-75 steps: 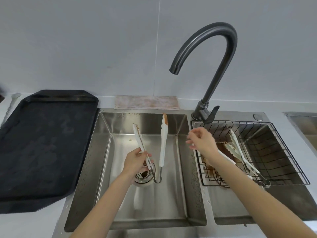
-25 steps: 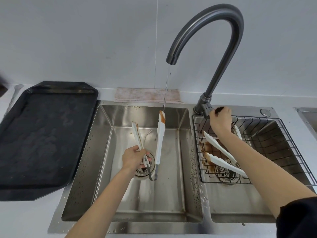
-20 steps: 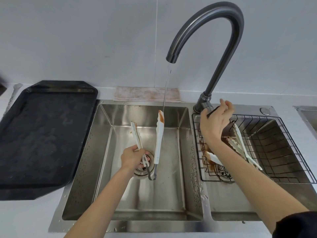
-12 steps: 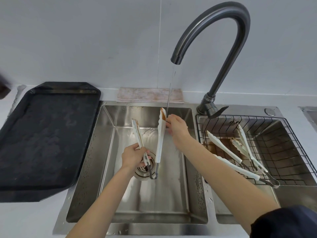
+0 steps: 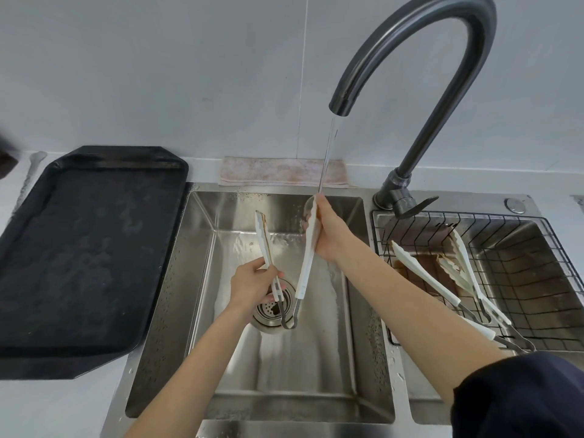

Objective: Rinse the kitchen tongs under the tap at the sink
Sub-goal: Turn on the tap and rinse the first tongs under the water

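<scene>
one view only, worn on the person's head, looking forward and steeply down into the left basin of the sink [image 5: 202, 279] from close above. both forearms reach in from the bottom edge; the tap [image 5: 442, 58] arches high at upper right.

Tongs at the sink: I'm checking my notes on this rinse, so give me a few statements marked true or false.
1. Water runs from the tap onto the tongs. True.
2. The left hand grips one tong arm. True.
3. The right hand is on the tap lever. False: it holds the other tong arm, under the stream.
4. The wire basket is empty. False: more tongs lie in it.
5. The black tray sits inside the basin. False: it sits on the counter beside it.
</scene>
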`<state>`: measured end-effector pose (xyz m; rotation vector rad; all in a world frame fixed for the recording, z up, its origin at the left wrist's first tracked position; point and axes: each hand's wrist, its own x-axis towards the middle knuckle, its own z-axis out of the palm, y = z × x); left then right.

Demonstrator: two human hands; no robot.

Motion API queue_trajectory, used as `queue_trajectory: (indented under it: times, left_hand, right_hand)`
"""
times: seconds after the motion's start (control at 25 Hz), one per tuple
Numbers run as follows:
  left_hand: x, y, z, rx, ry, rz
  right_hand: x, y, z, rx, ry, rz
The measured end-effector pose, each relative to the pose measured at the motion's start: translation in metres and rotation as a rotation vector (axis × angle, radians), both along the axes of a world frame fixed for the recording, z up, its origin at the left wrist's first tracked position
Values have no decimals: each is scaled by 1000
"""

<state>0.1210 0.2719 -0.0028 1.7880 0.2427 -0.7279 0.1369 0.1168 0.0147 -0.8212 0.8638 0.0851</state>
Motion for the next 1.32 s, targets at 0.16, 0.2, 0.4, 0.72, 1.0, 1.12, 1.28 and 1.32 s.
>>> queue_trajectory:
  times: [0.16,0.2,0.4,0.72,1.0,1.12,1.28,1.32]
  left_hand:
    - [2,-1,-2,-34,-2,-13]
    - [3,-1,-3,-26,-6,-18]
    - [3,0,-9,-18,50,-54]
    - [0,3,-10,-61,65,-45]
    - [6,-3,2,-218,-49,109]
    - [10,-2,10,-201,-178,76]
    - [11,-3,17,-184,-300,71]
    - [9,-2,18,-186,-321,71]
  right_hand:
    - [3,-5,-6,-39,80,-51]
    - [2,-4,-8,-20,23,-56]
    - [-8,0,-9,125,-359,31]
    - [3,-2,1,72,-81,-100]
    - [5,-5,5,-72,-52,-117]
    - [1,-9,4,-15,-93,-117]
    - [-4,-10,-1,96,-156,-67]
    - [-5,-9,-3,83,-159,-41]
